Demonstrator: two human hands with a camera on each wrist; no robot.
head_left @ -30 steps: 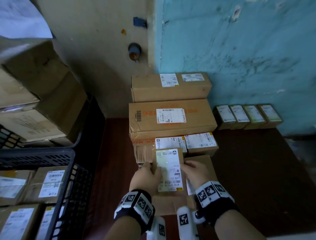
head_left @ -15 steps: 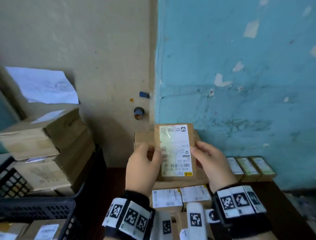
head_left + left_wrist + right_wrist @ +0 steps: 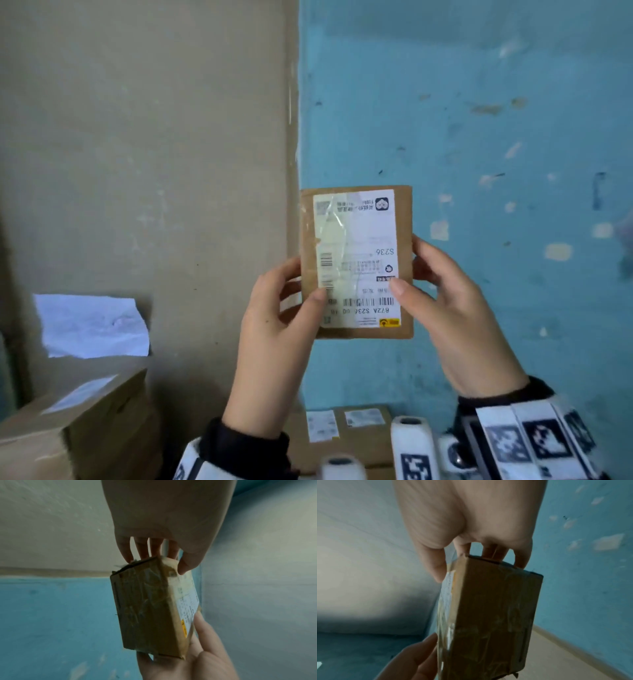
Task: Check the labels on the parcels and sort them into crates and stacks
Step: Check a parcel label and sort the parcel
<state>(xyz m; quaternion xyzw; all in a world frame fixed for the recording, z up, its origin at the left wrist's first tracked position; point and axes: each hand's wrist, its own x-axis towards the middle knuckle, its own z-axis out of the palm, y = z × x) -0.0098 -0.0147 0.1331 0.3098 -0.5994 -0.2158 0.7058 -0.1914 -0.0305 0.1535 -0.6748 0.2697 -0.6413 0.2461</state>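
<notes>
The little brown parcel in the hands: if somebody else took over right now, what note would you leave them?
Left hand: grips the small parcel by its left edge, thumb on the label.
Right hand: grips its right edge, thumb on the label too.
Parcel: held up in the air before the blue wall, label facing the person; the print reads upside down.
More parcels lie below, larger boxes at lower left.
Done: parcel picked up, label in view.
Left: read it, put it in the right crate or stack, then go on with the others.
</notes>
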